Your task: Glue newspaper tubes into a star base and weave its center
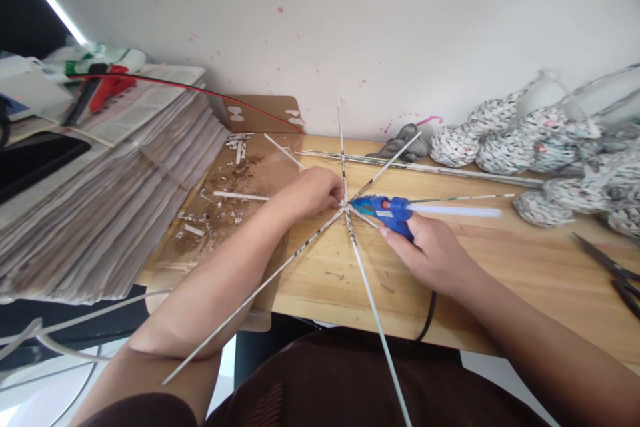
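Amid 8 spokes (pixel 346 207): left hand (pixel 316 191), grip unclear; right hand (pixel 431 250) round 1 glue gun (pixel 393 212).

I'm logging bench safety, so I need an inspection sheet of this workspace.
Surface: wooden table, dark marks near front edge.
Job's things: crossed paper sticks; blue glue gun, nozzle at their crossing.
Clutter: paper scraps on brown board; scissors at right.
Hands: left hand at the crossing; right hand holds glue gun.
Cables: black cable at front edge; red-black wire at left.
Surroundings: newspaper stack left; woven paper pieces right; pink-spotted wall behind.
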The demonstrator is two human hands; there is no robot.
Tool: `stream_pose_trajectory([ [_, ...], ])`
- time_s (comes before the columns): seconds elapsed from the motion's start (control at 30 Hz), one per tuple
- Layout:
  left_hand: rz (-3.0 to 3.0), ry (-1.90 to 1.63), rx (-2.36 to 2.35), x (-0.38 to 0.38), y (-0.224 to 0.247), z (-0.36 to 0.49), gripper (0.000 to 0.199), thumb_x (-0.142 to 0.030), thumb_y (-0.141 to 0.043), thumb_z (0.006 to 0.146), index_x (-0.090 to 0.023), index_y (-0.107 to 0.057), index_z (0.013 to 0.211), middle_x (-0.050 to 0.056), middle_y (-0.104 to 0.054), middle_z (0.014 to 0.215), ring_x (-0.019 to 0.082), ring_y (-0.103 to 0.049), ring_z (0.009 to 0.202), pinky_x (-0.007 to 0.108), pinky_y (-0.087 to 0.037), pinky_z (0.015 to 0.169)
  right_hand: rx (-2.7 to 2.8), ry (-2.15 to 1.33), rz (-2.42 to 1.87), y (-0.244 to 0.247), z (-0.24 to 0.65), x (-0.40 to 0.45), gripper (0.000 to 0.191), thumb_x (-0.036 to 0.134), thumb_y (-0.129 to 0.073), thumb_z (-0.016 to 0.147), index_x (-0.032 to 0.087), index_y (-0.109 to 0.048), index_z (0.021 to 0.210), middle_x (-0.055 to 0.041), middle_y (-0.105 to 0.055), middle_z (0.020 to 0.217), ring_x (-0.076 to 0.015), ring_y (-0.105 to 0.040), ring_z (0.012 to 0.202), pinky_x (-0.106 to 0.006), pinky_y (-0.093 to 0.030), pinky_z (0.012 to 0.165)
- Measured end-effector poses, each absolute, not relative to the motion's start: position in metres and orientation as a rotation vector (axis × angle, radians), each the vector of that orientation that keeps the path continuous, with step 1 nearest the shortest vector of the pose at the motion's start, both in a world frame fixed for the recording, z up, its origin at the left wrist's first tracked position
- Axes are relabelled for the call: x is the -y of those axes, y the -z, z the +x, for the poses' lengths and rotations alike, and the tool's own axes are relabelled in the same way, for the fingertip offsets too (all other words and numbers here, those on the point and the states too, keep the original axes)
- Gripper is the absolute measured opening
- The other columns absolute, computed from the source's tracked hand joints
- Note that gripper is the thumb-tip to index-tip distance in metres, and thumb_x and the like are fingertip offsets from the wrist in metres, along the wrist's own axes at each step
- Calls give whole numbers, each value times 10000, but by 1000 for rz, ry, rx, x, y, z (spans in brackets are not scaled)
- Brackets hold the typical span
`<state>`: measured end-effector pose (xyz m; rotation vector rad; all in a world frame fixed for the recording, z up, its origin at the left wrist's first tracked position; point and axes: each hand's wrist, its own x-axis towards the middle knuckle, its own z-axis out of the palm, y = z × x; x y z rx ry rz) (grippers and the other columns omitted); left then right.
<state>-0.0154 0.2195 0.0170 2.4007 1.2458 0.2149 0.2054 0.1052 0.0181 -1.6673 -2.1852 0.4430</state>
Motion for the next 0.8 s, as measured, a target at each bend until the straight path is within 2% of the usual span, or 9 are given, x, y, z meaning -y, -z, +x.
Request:
stream_pose_trajectory([
  [0.4,2392,-203,-1248,-219,-17,-15,119,-148,-638,680,-196,-723,750,4,-700,740,136,-588,682,231,-385,613,2185,-460,-1648,-17,206,-105,306,410,-468,901,192,-490,689,-23,-586,625,-155,-515,566,-274,-332,564],
  [0.8,2384,-200,-1253,-221,-17,-15,110,-160,-651,681,-195,-724,756,7,-703,746,138,-593,681,235,-393,613,2134,-540,-1627,-20,206,-104,283,412,-495,886,185,-551,727,-33,-609,650,-170,-541,593,-286,-369,574],
])
